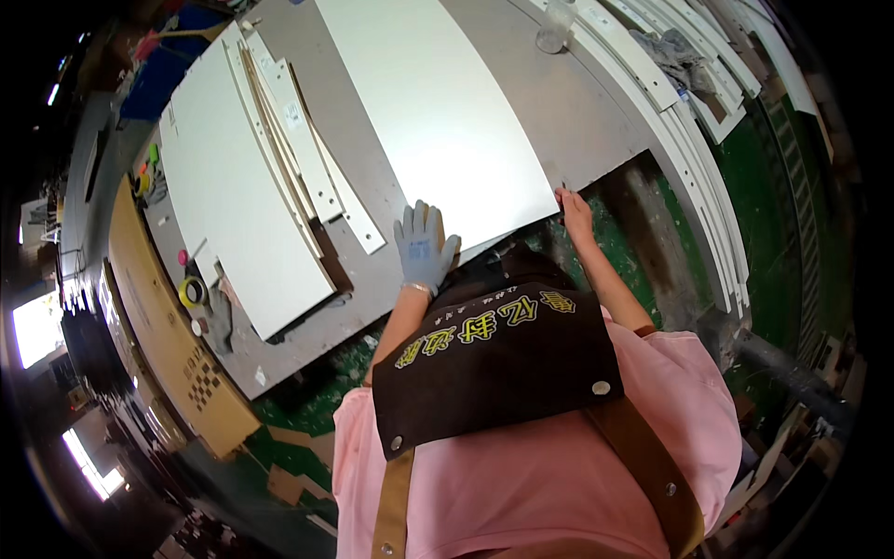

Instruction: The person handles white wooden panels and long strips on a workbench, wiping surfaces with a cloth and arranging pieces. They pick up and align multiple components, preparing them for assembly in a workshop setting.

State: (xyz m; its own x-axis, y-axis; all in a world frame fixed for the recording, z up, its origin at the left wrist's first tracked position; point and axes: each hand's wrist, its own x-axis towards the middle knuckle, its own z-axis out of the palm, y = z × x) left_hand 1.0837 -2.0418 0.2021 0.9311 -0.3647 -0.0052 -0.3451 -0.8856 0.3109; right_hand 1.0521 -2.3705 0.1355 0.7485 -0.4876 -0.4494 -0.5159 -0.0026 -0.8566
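Observation:
A large white panel lies flat on the grey worktable, running from its near edge to the far side. My left hand, in a grey glove, rests flat on the panel's near left corner with fingers spread. My right hand, bare, grips the panel's near right corner where it overhangs the table edge. A brown apron and pink shirt fill the lower middle of the view.
A stack of white boards and narrow strips lies left of the panel. Tape rolls sit near the table's left corner. A clear cup stands at the far side. Long white strips line the right edge above green floor.

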